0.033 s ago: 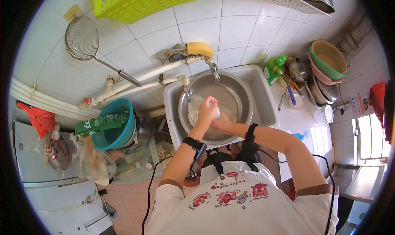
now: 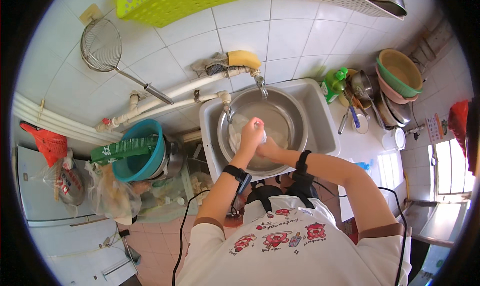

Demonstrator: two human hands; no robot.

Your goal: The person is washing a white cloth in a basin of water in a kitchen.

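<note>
Over a round metal basin (image 2: 296, 106) in the sink, both my hands are close together. My left hand (image 2: 252, 132) is closed in a fist around a bunched white cloth (image 2: 263, 136). Just below it and to the right, my right hand (image 2: 270, 149) is closed on the same cloth, with its fingers partly hidden. More pale, cloth-like material (image 2: 237, 130) lies in the cloudy water at the basin's left side. Two metal taps, the right tap (image 2: 262, 89) and the left tap (image 2: 228, 114), reach over the basin's far rim.
The grey sink (image 2: 325, 121) surrounds the basin. To its right stand a green bottle (image 2: 336, 83), a white cup (image 2: 361, 124) and stacked bowls (image 2: 400, 71). On the left is a teal tub (image 2: 131, 170) with a green package across it. A wire strainer (image 2: 101, 46) hangs on the wall.
</note>
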